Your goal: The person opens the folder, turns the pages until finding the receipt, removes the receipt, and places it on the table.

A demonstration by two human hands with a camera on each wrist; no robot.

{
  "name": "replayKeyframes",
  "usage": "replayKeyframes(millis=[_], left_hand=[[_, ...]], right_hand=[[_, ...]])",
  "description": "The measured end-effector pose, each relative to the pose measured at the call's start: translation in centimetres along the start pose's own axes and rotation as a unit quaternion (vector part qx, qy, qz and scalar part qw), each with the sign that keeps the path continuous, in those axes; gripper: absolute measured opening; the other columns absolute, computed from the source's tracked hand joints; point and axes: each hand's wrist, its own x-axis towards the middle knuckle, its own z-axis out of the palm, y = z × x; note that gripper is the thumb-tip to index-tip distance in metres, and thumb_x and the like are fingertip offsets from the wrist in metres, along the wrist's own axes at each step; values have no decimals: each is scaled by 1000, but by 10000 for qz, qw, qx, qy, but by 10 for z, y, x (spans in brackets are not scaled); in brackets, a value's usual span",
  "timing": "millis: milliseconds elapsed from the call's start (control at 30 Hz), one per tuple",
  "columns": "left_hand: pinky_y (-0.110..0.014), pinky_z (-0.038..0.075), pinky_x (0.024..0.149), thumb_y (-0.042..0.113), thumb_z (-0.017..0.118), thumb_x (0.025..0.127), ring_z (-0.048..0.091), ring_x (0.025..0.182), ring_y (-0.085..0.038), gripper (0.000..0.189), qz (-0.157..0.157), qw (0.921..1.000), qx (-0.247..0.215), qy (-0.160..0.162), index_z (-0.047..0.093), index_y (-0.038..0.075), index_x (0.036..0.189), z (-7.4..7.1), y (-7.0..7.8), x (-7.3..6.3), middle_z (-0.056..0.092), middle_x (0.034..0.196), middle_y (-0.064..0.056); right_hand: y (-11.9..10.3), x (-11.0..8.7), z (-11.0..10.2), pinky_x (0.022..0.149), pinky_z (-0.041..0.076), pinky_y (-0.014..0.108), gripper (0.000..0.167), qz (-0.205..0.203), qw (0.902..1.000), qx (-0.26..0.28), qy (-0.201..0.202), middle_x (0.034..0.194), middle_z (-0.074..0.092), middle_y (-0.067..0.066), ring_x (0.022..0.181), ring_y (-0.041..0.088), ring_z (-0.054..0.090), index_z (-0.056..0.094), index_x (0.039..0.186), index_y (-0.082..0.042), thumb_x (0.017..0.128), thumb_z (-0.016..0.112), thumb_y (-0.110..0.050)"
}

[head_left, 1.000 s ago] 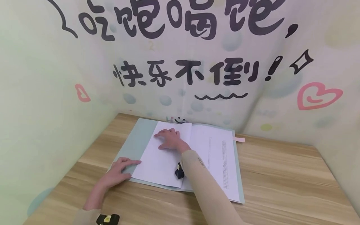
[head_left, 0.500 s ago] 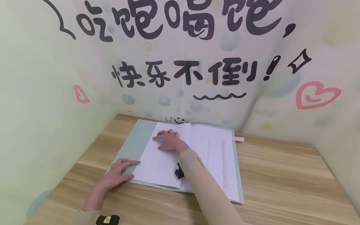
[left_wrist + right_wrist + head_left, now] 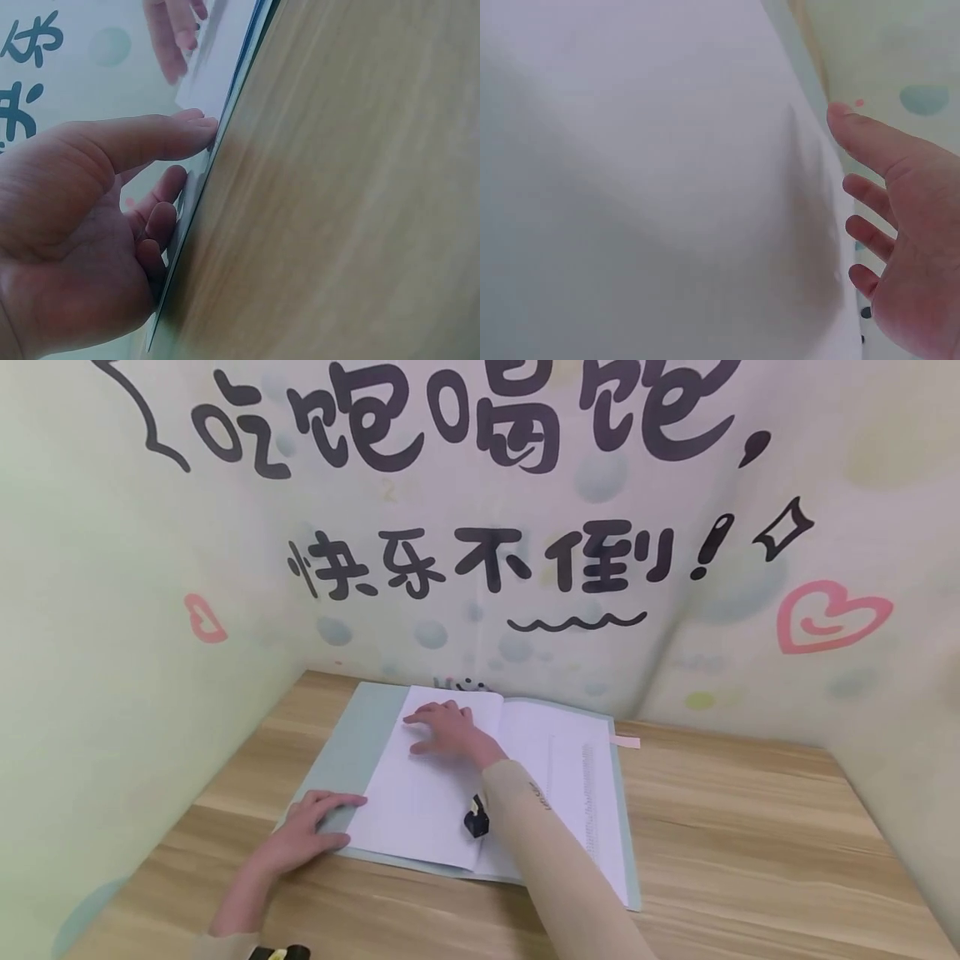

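Note:
An open book with white pages and a pale blue cover lies on the wooden table. Spread over the upper part of its left page is my right hand, fingers extended and thumb apart. In the right wrist view this hand shows at the page's edge, its shadow falling on the paper. My left hand rests at the lower left corner of the blue cover, index finger reaching to the page's edge. In the left wrist view, its thumb lies at the book's near edge, other fingers loosely bent.
A pink tab sticks out from the book's right side. Behind the table stands a wall with black lettering and pink hearts; another wall borders the left. A black wrist device sits over the left page.
The head view has shifted slightly, so the book and wall appear a little further left and lower. Both hands stay at nearly the same places on the book.

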Motion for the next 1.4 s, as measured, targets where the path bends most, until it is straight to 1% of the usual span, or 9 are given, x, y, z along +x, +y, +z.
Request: replayKeyframes(millis=[233, 367, 500, 633, 800, 1000, 1067, 1200, 1400], left_hand=[[-49, 37, 91, 22, 75, 82, 39, 118, -40, 46, 13, 10000, -26, -38, 63, 21, 127, 0, 0, -1, 48, 129, -19], [-55, 38, 93, 20, 75, 82, 39, 121, -42, 47, -49, 9998, -129, -110, 63, 20, 127, 0, 1, -1, 47, 130, -19], [-60, 36, 95, 20, 75, 82, 38, 122, -43, 47, -81, 9998, -162, -129, 63, 21, 128, 0, 2, 0, 46, 130, -20], [-60, 36, 95, 21, 75, 82, 38, 122, -42, 47, -22, 9999, -138, -99, 63, 21, 127, 2, 1, 3, 47, 130, -19], [-53, 37, 94, 21, 76, 80, 40, 123, -42, 47, 31, 10000, -93, 1, 64, 21, 125, 4, 0, 3, 49, 130, -19], [-46, 37, 90, 22, 77, 79, 40, 120, -42, 48, -44, 10000, 23, 47, 64, 22, 125, 3, -3, 1, 50, 130, -19], [-45, 36, 89, 22, 77, 79, 40, 119, -42, 48, -34, 10000, 21, 30, 64, 22, 125, 3, -3, 1, 49, 130, -19], [-43, 36, 89, 22, 77, 79, 40, 119, -41, 48, -17, 10000, 22, -1, 64, 22, 125, 4, -3, 2, 50, 130, -18], [-42, 36, 89, 22, 77, 79, 41, 120, -41, 48, -9, 10000, -16, 8, 64, 21, 125, 4, -3, 3, 50, 129, -19]], right_hand=[[15, -29, -20, 102, 30, 53, 53, 183, 9948, 784, 626, 150, 48, 2, 131, 30, 39, 55, 141, -27, 91, 69, -39], [28, -53, -28, 104, 29, 56, 54, 269, 9914, 971, 838, 150, 47, 4, 134, 31, 38, 54, 141, -26, 91, 68, -39], [50, -77, -42, 113, 24, 60, 56, 454, 9863, 1251, 979, 153, 44, 5, 142, 31, 34, 50, 144, -25, 93, 67, -39], [82, -104, -63, 119, 21, 59, 58, 632, 9787, 1438, 1324, 155, 43, 5, 146, 30, 32, 47, 146, -24, 94, 65, -38], [122, -139, -83, 115, 28, 58, 61, 944, 9668, 1436, 1891, 154, 41, 11, 141, 36, 35, 45, 148, -17, 94, 66, -36], [153, -175, -87, 110, 33, 60, 61, 1357, 9430, 1895, 2377, 154, 32, 21, 137, 43, 36, 42, 148, -9, 95, 66, -26], [161, -184, -84, 108, 36, 61, 61, 1484, 9388, 1994, 2386, 151, 33, 23, 135, 45, 38, 42, 148, -8, 95, 66, -25], [177, -199, -74, 104, 40, 59, 63, 1777, 9350, 2215, 2126, 150, 36, 24, 133, 44, 40, 38, 150, -8, 96, 64, -26], [193, -209, -61, 104, 42, 58, 64, 1880, 9292, 2524, 1934, 146, 44, 26, 129, 44, 45, 38, 149, -4, 94, 66, -21]])
